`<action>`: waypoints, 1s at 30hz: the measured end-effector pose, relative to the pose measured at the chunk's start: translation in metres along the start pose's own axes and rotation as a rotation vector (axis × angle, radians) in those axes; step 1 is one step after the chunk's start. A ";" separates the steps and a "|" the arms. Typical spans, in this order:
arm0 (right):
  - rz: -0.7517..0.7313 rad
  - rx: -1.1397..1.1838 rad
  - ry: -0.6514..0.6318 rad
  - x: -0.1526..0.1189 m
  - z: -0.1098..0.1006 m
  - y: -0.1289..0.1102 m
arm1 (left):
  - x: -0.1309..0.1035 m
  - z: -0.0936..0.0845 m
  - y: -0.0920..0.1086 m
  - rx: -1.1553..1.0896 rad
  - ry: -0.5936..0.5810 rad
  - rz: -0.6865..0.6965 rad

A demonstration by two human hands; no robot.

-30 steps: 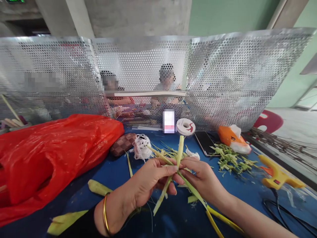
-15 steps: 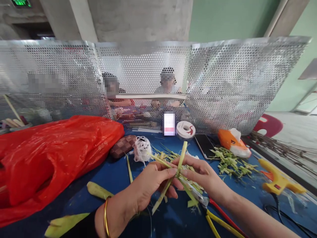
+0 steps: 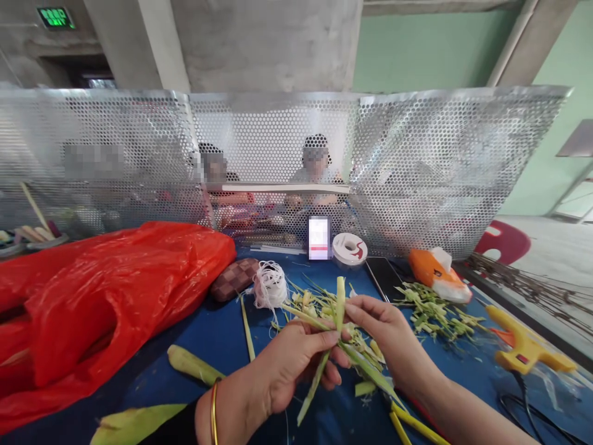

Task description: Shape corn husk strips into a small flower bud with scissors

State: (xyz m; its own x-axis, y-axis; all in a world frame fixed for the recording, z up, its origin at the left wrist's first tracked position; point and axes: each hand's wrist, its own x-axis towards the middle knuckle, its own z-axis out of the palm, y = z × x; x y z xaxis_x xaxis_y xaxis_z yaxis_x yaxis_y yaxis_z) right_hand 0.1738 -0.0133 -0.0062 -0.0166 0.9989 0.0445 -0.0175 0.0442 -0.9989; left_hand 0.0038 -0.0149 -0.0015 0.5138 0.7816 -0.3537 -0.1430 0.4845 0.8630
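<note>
Several pale green leaf strips [image 3: 340, 303] cross each other at the centre of the head view. My left hand [image 3: 299, 355], with a gold bangle at the wrist, pinches them where they cross, thumb on top. At the upright strip's right edge is my right hand [image 3: 393, 334], its thumb and forefinger closed on that strip. Behind the hands lie leaf scraps [image 3: 306, 301] and a tangle of white string [image 3: 270, 284]. Pliers with yellow handles [image 3: 417, 423] lie partly hidden below my right hand.
A red plastic bag [image 3: 139, 309] covers the left side. Further back are a checkered pouch [image 3: 235, 279], a spool [image 3: 349, 248], a dark phone [image 3: 384, 278] and a tissue pack [image 3: 438, 272]. A yellow glue gun [image 3: 528, 346] lies right, before a perforated metal screen [image 3: 417, 161].
My right hand has drawn slightly away from my left and now holds the strip higher up. The upright strip stands straighter. The whole view has shifted a little.
</note>
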 end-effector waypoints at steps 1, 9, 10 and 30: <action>-0.019 -0.015 0.084 0.002 -0.003 -0.001 | -0.001 0.000 0.002 0.000 0.036 0.023; -0.608 -0.558 0.209 -0.011 -0.016 -0.036 | -0.018 0.010 0.022 0.103 0.130 0.113; -0.677 -0.626 0.169 -0.016 -0.012 -0.043 | -0.020 0.014 0.023 0.135 0.129 0.123; -1.415 -1.049 0.071 -0.090 0.026 -0.011 | -0.054 0.028 0.000 0.076 0.227 0.292</action>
State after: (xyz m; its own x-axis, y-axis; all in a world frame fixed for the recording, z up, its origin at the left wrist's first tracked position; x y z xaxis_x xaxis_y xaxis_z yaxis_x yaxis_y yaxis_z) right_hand 0.1500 -0.1042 0.0013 -0.5189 0.1856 0.8345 0.6131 0.7610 0.2120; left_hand -0.0003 -0.0683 0.0281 0.2588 0.9538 -0.1527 -0.1885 0.2049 0.9605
